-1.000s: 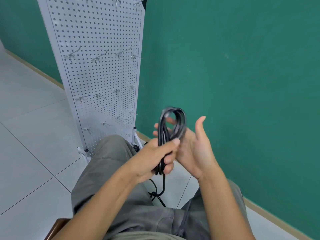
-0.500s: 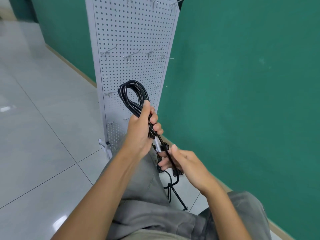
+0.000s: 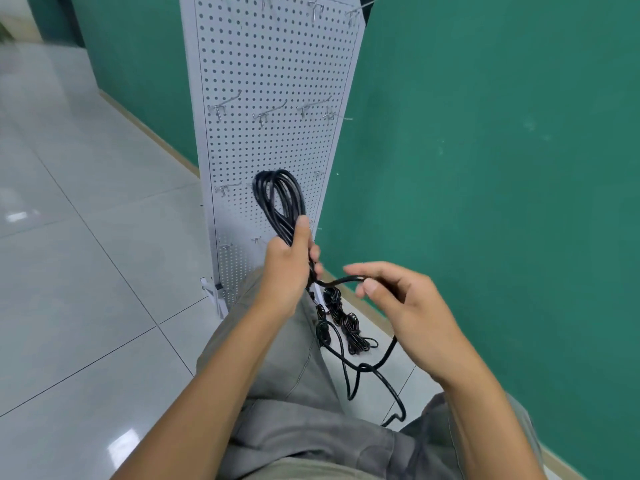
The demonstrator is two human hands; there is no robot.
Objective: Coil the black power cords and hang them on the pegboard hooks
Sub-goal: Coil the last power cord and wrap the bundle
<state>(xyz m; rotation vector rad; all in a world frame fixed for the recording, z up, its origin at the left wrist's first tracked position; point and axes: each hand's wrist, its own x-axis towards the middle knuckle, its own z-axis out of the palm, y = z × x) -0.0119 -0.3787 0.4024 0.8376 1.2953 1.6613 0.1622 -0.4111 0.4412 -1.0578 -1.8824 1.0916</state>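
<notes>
Head view is the only one I have. My left hand [image 3: 289, 268] is fisted round the waist of the coiled black rubber power cord [image 3: 278, 199], thumb pressed up along the strands. The loop stands upright above the fist, its long axis running nearly vertical and leaning slightly left, right in front of the white perforated metal pegboard [image 3: 273, 81].

My right hand [image 3: 403, 306] sits lower and to the right, near the left one but not touching it. Its thumb and forefinger lightly pinch the loose black tail of the cord [image 3: 341, 280], the other fingers relaxed and half-spread. That tail runs almost level from the bottom of the left fist across to the pinch, then droops in a slack loop to the pale tiled floor [image 3: 86, 271] between my knees.

Further bundled black cords [image 3: 349, 327] lie on the floor just beside the pegboard foot.

I judge the tail must wrap crosswise round the upright coil, so the right hand works while the left holds; the silver wire hooks [image 3: 268, 114] sit above the coil.
</notes>
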